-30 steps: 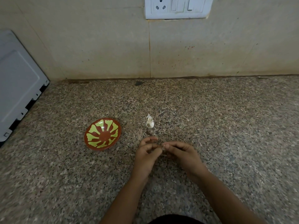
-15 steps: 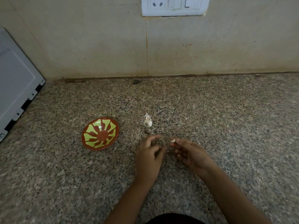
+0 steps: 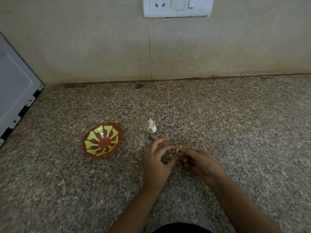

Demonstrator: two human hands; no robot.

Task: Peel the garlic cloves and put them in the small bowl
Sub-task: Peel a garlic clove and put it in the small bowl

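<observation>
The left hand (image 3: 157,163) and right hand (image 3: 198,160) meet low over the counter (image 3: 235,132), fingertips facing each other. The right hand pinches a small pale garlic clove (image 3: 177,148) between thumb and forefinger, its other fingers curled beneath. The left hand's fingers are loosely curved, with one fingertip reaching the clove; whether it grips or only touches cannot be told. The clove seems to stand roughly upright in the pinch (it is too small to be sure), and how much skin remains on it is unclear.

The small bowl (image 3: 102,143) sits to the left of both hands, apart from them. The left hand is nearer to it, so a clove carried by the right hand would probably have to pass over or round the left.

Just beyond the fingertips lies a garlic piece (image 3: 152,128), white and papery, between bowl and hands but farther back.

By count: one bowl with no clove visible inside, one clove in hand, one piece of garlic on the counter. A switch plate (image 3: 176,6) is on the far wall.
</observation>
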